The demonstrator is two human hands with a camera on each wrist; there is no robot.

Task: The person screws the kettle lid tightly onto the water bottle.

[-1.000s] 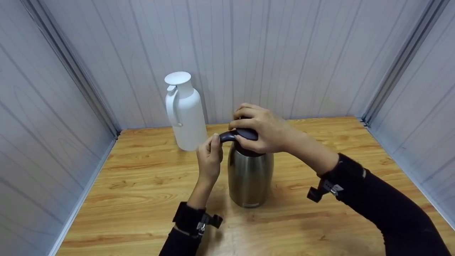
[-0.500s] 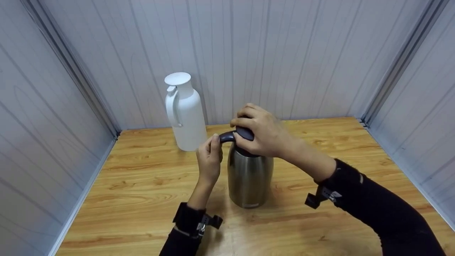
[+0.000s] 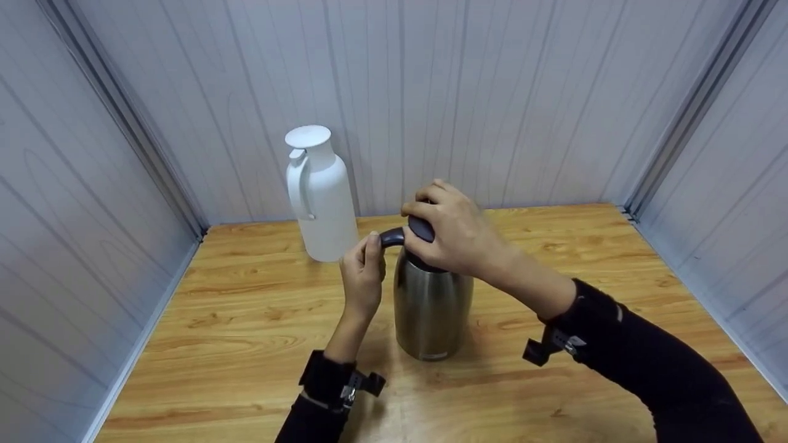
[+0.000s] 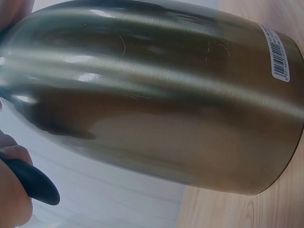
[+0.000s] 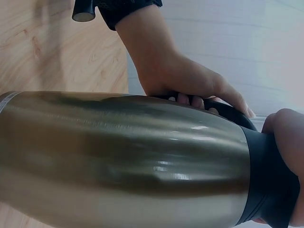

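Lid-turning looks underway: right hand point(image 3: 452, 237) clasps the dark lid point(image 3: 422, 229) of the steel flask point(image 3: 433, 307) standing mid-table point(image 3: 246, 320), left hand point(image 3: 363, 274) gripping its handle point(image 3: 391, 237). Next probably needs twisting while bracing the body.

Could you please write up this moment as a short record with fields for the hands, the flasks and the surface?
left hand: grips the dark handle of the steel flask
right hand: curled over the dark lid on top of the steel flask
steel flask: upright on the table, barcode sticker near its base
white flask: upright, lid on, behind and left of the steel one, untouched
wooden table: bears both flasks
surroundings: pale panelled walls on three sides
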